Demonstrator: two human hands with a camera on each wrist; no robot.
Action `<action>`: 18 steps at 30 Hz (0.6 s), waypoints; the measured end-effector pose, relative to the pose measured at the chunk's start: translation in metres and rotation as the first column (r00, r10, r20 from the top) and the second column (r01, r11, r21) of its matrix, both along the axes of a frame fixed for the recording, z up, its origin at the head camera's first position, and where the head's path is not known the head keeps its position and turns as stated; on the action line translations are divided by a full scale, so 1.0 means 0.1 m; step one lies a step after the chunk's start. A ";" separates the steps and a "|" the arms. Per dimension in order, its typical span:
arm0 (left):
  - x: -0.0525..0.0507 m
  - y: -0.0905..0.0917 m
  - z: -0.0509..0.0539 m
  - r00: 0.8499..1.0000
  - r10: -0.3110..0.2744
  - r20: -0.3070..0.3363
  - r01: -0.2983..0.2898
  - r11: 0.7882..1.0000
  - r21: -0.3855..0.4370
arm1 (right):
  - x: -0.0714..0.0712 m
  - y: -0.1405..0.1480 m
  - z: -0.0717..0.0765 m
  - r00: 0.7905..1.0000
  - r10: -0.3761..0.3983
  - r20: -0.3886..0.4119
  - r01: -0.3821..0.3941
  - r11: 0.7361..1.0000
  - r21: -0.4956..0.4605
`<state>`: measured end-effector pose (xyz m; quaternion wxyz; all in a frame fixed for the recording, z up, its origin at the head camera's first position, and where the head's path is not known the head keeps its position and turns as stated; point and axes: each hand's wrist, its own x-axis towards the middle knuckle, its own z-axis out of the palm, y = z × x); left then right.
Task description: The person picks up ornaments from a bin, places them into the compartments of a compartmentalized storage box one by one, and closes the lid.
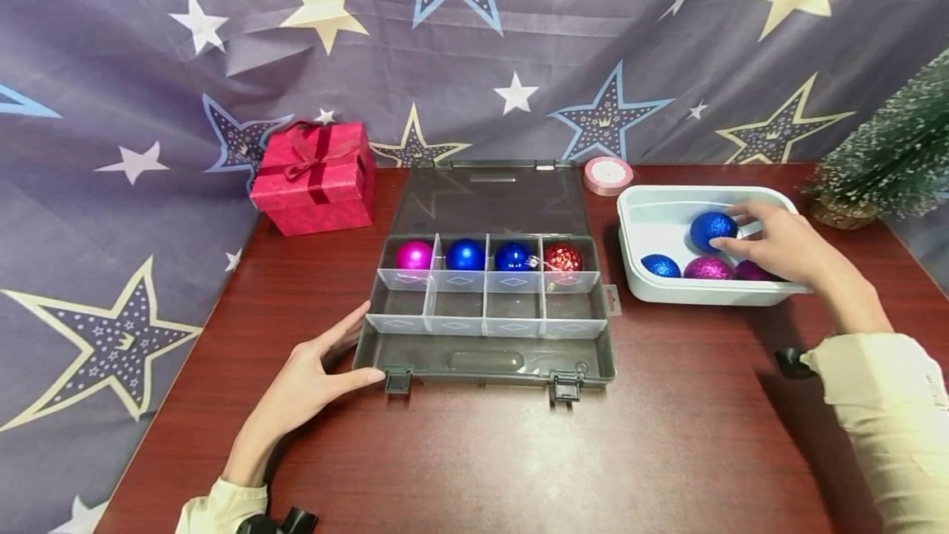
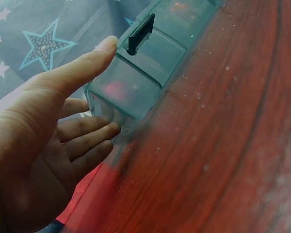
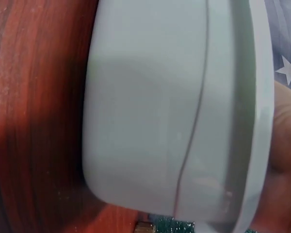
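By the left hand (image 1: 307, 377), the box (image 1: 418, 353) runs left-to-right, near edge bearing latches (image 1: 567, 388).

At four o'clock in the white tub (image 1: 697, 295), my right grip (image 1: 774, 241) covers part of a purple ball (image 1: 751, 271). Near three o'clock, the head view cuts off the tree (image 1: 890, 147). In my left wrist view, near ten o'clock, the pink thing (image 2: 116, 90) is all blurry.

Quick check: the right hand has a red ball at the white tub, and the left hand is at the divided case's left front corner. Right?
Not quite: the ball in the right hand is blue, as the head view shows. The white tub, the left hand and the divided case are as you said.
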<state>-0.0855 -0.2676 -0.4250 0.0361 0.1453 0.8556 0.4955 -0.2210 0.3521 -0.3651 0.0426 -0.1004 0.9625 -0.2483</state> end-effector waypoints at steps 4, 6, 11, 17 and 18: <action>0.01 0.00 0.00 1.000 -0.001 -0.002 0.001 1.000 0.004 | -0.03 -0.02 -0.02 1.000 0.011 0.002 -0.011 1.000 -0.009; 0.00 0.00 0.00 1.000 -0.001 -0.004 0.001 1.000 0.005 | -0.05 -0.03 -0.03 1.000 0.019 -0.009 -0.020 1.000 -0.011; 0.01 0.01 0.00 1.000 0.000 -0.002 0.000 1.000 0.004 | -0.09 -0.05 -0.06 0.998 0.049 -0.041 -0.049 0.999 -0.010; 0.01 0.01 0.01 1.000 0.001 -0.003 -0.001 1.000 0.000 | -0.11 -0.10 -0.07 0.998 0.049 -0.031 -0.049 0.999 -0.003; 0.01 0.01 0.01 1.000 0.002 -0.004 -0.002 1.000 -0.001 | -0.11 -0.11 -0.06 0.998 0.048 -0.029 -0.048 0.999 0.002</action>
